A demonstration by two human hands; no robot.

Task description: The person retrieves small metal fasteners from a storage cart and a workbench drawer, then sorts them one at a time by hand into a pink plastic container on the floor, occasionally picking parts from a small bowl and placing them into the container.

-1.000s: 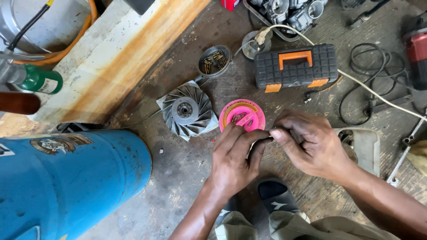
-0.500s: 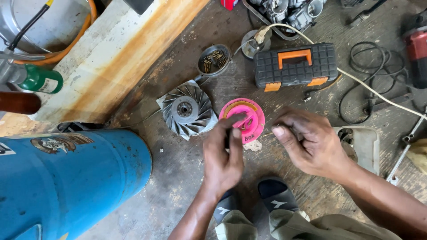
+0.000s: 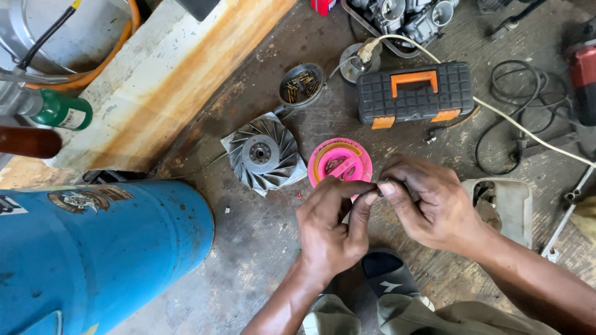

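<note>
Head view: left hand [image 3: 329,226] and right hand [image 3: 428,201] met fingertip to fingertip just below the pink round dish [image 3: 340,162], both grips pinched nearly shut on a small dark part [image 3: 372,191], too small to identify. Dish sat on the floor [image 3: 261,248], beside a finned metal fan wheel [image 3: 261,154]. Black-and-orange toolbox [image 3: 415,93] lay beyond, blue cylinder [image 3: 93,248] at left.

head-worn view, looking steeply down, close
</note>
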